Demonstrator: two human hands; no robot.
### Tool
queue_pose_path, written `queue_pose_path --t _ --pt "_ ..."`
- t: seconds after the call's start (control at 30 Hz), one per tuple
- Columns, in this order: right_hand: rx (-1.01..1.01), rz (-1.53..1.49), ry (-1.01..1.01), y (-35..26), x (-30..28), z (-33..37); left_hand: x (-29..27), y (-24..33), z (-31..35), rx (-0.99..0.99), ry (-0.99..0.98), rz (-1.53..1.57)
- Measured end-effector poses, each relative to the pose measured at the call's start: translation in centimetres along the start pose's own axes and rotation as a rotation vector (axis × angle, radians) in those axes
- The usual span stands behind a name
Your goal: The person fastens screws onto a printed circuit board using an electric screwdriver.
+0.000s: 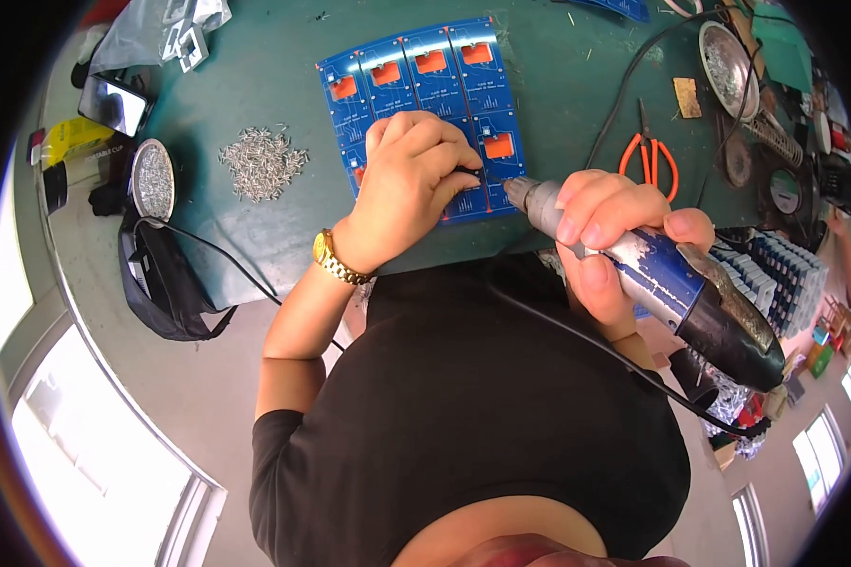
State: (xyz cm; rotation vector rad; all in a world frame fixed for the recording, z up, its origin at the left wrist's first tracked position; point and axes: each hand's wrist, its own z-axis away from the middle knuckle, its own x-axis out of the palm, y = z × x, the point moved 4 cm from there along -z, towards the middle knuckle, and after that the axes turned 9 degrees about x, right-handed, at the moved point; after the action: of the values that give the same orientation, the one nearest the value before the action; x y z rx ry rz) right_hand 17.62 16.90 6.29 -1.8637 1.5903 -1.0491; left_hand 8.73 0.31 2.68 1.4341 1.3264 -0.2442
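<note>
A blue panel (pixel 435 93) made up of several joined cards with orange-red windows lies on the green table. My left hand (pixel 411 175) rests over its lower middle and hides part of it. Thumb and forefinger pinch together there, near a small dark piece too hidden to name. Wrapped in my right hand (pixel 615 222) is a corded power tool (pixel 657 283) with a worn blue body, a black rear end and a metal nose. That nose points left, close to the panel's lower right corner; whether it touches is unclear.
Left of the panel lies a pile of small metal pins or screws (pixel 261 163). A metal bowl (pixel 153 180) of similar pieces and a phone (pixel 115 104) are farther left. Orange-handled pliers (pixel 651 161), a dark cable (pixel 619 99) and another metal bowl (pixel 728 71) are on the right.
</note>
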Motion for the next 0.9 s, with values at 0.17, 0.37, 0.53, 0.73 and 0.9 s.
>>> queue_pose_path --t 0.17,0.37,0.53,0.73,0.9 --pt "-0.014 -0.052 -0.009 0.6 -0.1 -0.1 0.2 -0.2 0.1 0.017 0.027 -0.006" --pt "0.027 -0.033 -0.077 1.1 0.1 -0.3 0.1 -0.3 0.1 0.023 0.026 -0.011" --pt "-0.02 0.047 -0.063 0.6 1.0 -0.2 0.3 -0.6 0.4 0.039 0.031 -0.01" --pt "0.037 0.128 -0.148 -0.2 2.1 -0.9 0.2 -0.6 0.5 0.032 0.052 0.009" --pt "0.063 0.163 -0.123 0.0 2.3 -1.1 0.1 -0.5 0.6 0.025 0.058 0.02"
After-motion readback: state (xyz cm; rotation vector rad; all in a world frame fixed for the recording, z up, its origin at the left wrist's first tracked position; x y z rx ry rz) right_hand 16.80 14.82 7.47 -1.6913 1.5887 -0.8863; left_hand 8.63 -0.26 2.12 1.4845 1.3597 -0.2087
